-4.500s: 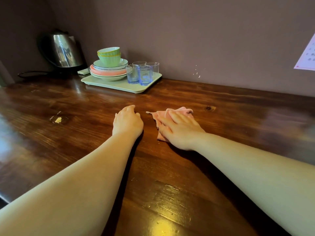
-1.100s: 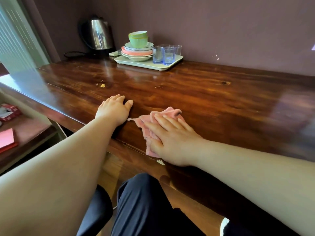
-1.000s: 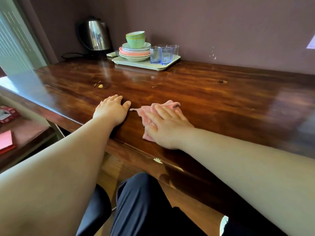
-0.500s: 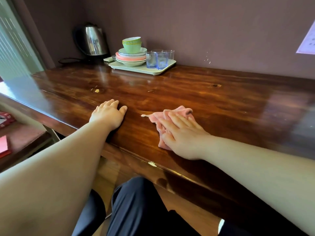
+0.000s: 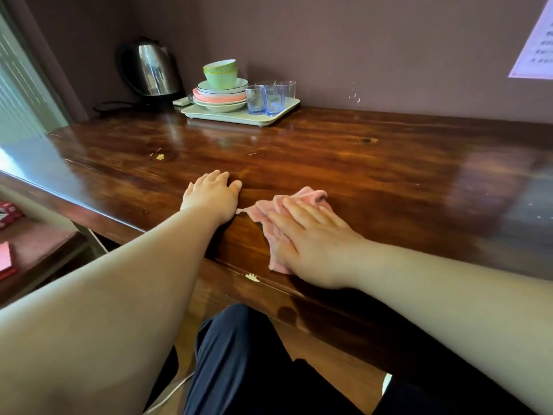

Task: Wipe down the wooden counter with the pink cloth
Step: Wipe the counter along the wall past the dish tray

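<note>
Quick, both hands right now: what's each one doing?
Left hand: open, flat on the wooden counter, holding nothing.
Right hand: open, palm pressing the pink cloth onto the counter.

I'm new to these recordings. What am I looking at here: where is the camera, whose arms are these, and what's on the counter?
There is no machine here. One wide-angle camera sits on a person's head, looking forward and down, so the two bare arms are the wearer's own. The right hand lies flat on a pink cloth, pressing it onto the wooden counter near its front edge. The left hand rests palm-down beside it, holding nothing. At the back, by the wall, stands a steel kettle and a pale tray carrying stacked bowls and plates and clear glasses. A sheet of paper hangs on the wall at right. Dark trousers show below the counter.
</note>
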Tool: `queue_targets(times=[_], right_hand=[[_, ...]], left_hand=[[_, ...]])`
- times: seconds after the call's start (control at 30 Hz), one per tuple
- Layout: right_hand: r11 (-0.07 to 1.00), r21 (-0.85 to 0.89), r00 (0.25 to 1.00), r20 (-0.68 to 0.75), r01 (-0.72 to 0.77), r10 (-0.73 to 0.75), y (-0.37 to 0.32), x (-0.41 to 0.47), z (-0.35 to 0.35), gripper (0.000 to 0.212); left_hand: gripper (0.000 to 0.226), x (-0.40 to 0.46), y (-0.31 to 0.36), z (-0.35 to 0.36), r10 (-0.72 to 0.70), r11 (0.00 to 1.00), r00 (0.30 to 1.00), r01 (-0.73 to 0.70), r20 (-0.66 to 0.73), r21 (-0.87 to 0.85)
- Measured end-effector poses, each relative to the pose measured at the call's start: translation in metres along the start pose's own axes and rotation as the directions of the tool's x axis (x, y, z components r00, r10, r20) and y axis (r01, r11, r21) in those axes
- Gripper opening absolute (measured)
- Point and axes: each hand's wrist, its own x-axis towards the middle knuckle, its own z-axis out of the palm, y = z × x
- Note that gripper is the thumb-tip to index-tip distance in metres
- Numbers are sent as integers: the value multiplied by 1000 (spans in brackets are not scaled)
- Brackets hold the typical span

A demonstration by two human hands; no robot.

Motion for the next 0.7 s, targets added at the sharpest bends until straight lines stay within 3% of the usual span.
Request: queue_targets(times=[0.07,0.23,0.33,0.43,0.53,0.6,0.7], right_hand=[[999,-11,998,-29,-52,51,-7,8,-5,59],[999,13,999,-10,33,-33,0,-20,8,64],[999,39,1000,5,-8,8,14,-14,-1,59],[991,47,992,-22,-127,128,19,3,-16,57],[996,45,997,-5,-76,77,20,-9,-6,59],[999,45,999,-30,-29,30,25,-21,4,61],[993,72,993,-57,-96,101,42,-7,-6,58]], left_hand=[[58,0,-1,-1,3,1000,1000,-3,6,4],[58,0,0,0,1,1000,1000,-1,14,14],[57,0,4,-3,-30,1000,999,30,13,5],[51,-1,14,-12,-59,991,997,52,53,124],[51,0,25,-15,-92,978,995,84,34,191],[54,4,35,-11,-44,993,998,48,-39,112],[56,7,55,-3,74,995,995,-69,-69,71]])
